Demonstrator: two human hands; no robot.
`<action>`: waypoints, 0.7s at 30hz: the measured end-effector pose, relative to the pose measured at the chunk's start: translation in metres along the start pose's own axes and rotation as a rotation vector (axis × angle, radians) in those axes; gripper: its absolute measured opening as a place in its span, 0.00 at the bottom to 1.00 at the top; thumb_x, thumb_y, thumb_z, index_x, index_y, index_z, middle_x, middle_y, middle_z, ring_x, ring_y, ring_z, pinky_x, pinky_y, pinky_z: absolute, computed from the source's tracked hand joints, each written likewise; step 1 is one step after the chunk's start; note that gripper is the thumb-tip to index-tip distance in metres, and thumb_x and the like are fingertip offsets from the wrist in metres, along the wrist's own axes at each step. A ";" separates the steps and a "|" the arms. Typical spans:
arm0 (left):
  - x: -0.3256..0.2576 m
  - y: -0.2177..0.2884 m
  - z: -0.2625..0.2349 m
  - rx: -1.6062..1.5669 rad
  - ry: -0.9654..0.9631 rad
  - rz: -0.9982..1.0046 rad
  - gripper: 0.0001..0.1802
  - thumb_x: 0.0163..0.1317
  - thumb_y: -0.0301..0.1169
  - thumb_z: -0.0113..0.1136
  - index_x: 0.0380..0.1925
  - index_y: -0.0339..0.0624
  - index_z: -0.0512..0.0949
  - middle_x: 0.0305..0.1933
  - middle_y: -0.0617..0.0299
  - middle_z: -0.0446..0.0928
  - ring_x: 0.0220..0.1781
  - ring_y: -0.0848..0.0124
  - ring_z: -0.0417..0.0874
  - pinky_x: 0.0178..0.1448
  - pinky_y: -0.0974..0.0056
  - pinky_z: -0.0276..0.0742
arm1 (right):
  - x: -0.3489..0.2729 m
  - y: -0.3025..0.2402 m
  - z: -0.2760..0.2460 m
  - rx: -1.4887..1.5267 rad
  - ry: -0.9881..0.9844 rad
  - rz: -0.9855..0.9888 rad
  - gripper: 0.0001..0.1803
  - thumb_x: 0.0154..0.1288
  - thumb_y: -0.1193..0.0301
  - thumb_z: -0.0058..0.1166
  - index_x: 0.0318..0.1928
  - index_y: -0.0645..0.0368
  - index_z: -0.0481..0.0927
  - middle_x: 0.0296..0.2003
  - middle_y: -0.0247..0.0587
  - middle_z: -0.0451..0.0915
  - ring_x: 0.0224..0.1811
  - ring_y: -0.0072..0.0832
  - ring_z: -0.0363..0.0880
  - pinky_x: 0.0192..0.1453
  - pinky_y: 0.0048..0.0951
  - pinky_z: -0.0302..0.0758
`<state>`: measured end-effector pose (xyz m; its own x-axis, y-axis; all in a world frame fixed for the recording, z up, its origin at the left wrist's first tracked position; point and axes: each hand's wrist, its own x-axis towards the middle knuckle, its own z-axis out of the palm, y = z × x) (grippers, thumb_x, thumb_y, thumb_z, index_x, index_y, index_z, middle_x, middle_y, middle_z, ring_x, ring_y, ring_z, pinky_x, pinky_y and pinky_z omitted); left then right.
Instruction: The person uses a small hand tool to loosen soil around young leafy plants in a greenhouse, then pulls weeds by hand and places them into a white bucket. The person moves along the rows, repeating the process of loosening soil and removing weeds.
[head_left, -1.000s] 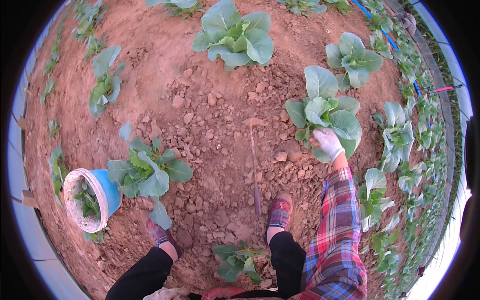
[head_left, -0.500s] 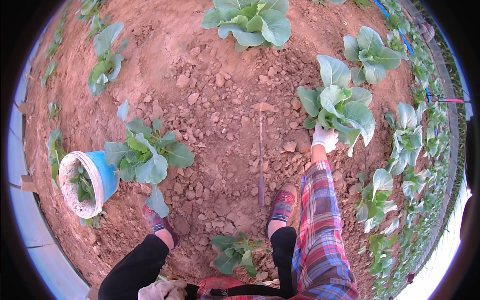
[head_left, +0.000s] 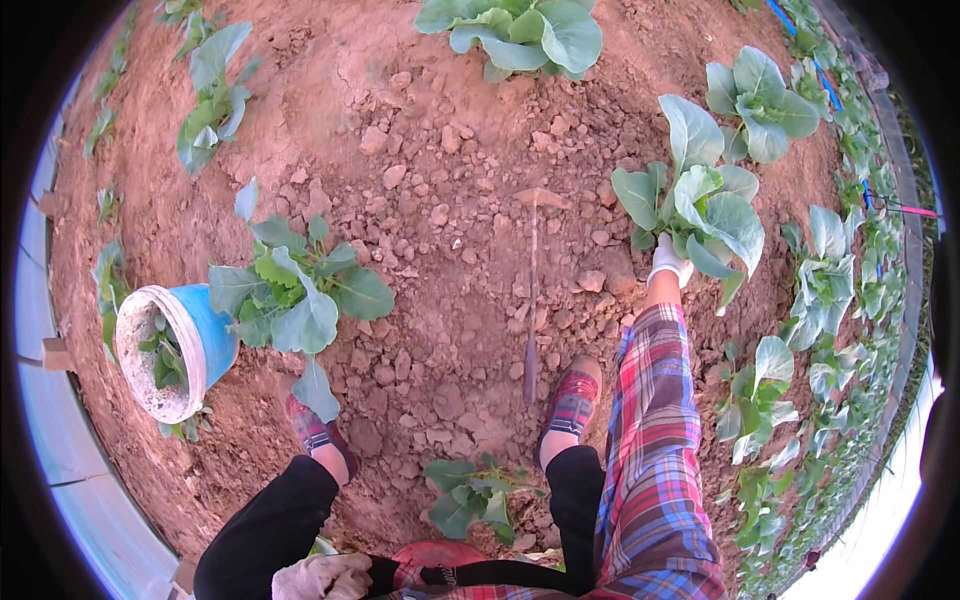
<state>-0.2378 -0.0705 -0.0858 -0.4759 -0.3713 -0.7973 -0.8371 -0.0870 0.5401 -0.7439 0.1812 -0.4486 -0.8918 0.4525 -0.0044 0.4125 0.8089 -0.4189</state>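
Guessing our right hand (head_left: 670,262) (grip hidden, can't tell) under the leafy plant (head_left: 696,192), right of frame centre, could tear leaves (head_left: 738,228) by tugging.

This is a cultivated vegetable plot: cloddy reddish-brown soil (head_left: 450,310) bears spaced, broad-leaved green plants (head_left: 695,135), a slender long-handled hoe (head_left: 533,285) lies on it, and a round blue bucket with a whitish rim (head_left: 212,325) stands among the leaves.
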 end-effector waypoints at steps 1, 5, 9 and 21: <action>-0.001 0.001 0.000 0.016 0.000 0.014 0.10 0.60 0.19 0.53 0.41 0.36 0.78 0.32 0.64 0.78 0.33 0.80 0.77 0.38 0.74 0.73 | 0.002 0.002 0.000 -0.002 -0.004 0.004 0.39 0.45 0.49 0.62 0.57 0.56 0.73 0.56 0.45 0.74 0.57 0.38 0.73 0.60 0.36 0.69; 0.004 0.011 -0.003 0.108 0.004 0.092 0.11 0.59 0.19 0.53 0.42 0.35 0.78 0.33 0.63 0.78 0.33 0.79 0.76 0.38 0.74 0.73 | 0.005 -0.012 -0.006 -0.214 -0.183 0.152 0.40 0.46 0.40 0.57 0.57 0.48 0.72 0.55 0.38 0.74 0.60 0.38 0.68 0.59 0.42 0.70; 0.002 0.013 -0.001 0.060 -0.003 0.038 0.12 0.58 0.19 0.52 0.42 0.35 0.78 0.33 0.63 0.78 0.33 0.77 0.76 0.39 0.73 0.73 | -0.021 -0.027 -0.008 -0.239 -0.096 0.061 0.43 0.45 0.45 0.64 0.59 0.55 0.71 0.59 0.41 0.71 0.62 0.35 0.67 0.63 0.34 0.65; 0.005 0.017 0.005 0.107 -0.012 0.088 0.09 0.59 0.19 0.53 0.40 0.36 0.78 0.33 0.62 0.78 0.32 0.76 0.77 0.38 0.72 0.74 | 0.032 0.013 0.006 -0.226 -0.273 -0.055 0.45 0.44 0.43 0.61 0.64 0.45 0.66 0.62 0.39 0.68 0.64 0.37 0.63 0.64 0.37 0.65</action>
<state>-0.2558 -0.0688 -0.0823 -0.5518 -0.3619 -0.7514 -0.8155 0.0454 0.5770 -0.7680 0.2041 -0.4600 -0.9179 0.3142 -0.2424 0.3665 0.9054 -0.2142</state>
